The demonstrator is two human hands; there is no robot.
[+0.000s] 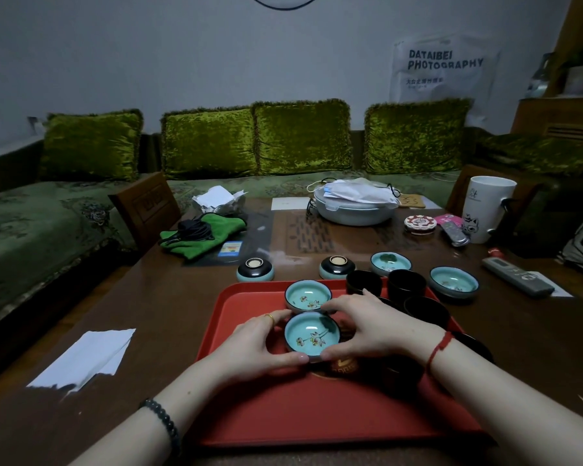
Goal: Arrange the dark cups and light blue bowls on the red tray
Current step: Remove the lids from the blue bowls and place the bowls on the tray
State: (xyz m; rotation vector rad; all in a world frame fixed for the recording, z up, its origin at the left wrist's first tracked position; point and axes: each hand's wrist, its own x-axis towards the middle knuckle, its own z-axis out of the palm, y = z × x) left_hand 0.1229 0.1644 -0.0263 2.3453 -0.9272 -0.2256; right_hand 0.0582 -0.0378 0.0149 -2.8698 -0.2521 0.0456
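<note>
The red tray (317, 412) lies on the brown table in front of me. On it, a light blue bowl (312, 334) with a flower painted inside is cupped between my left hand (263, 344) and my right hand (377, 327). A second light blue bowl (307, 295) stands just behind it on the tray. Several dark cups (426, 309) stand along the tray's right side, one (401, 371) partly hidden under my right wrist. Beyond the tray, two light blue bowls (454, 280) sit upright on the table and two more (254, 270) lie upside down.
A white remote (517, 275) lies at the right, a tall white mug (485, 206) behind it. A lidded pale dish (355, 206), a green cloth (202, 232) and a sheet of white paper (85, 358) are on the table. A green sofa runs behind.
</note>
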